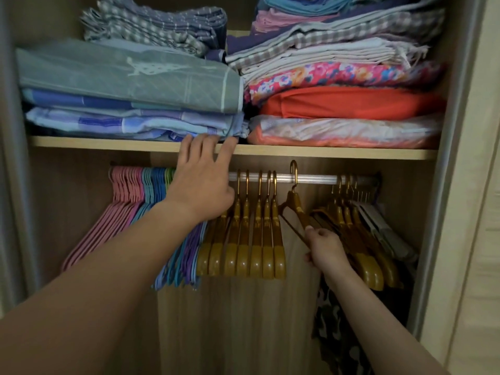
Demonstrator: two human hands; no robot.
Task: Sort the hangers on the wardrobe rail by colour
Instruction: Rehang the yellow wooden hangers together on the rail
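A silver wardrobe rail [311, 177] runs under the shelf. Pink hangers [124, 190] hang at its left end, then blue, green and purple hangers [186, 253]. Several gold hangers [254, 239] hang in the middle and another gold bunch [359, 239] crowds the right end. One gold hanger [293, 201] sits between them, turned sideways with its hook raised above the rail. My right hand [326, 249] grips that hanger's lower bar. My left hand [203, 177] reaches up in front of the rail with fingers straight, fingertips touching the shelf edge.
A wooden shelf [324, 152] just above the rail carries stacks of folded bedding [130, 85]. White-grey hangers [378, 223] hang at the far right. A patterned garment [335, 320] hangs below right. Wardrobe side walls close in left and right.
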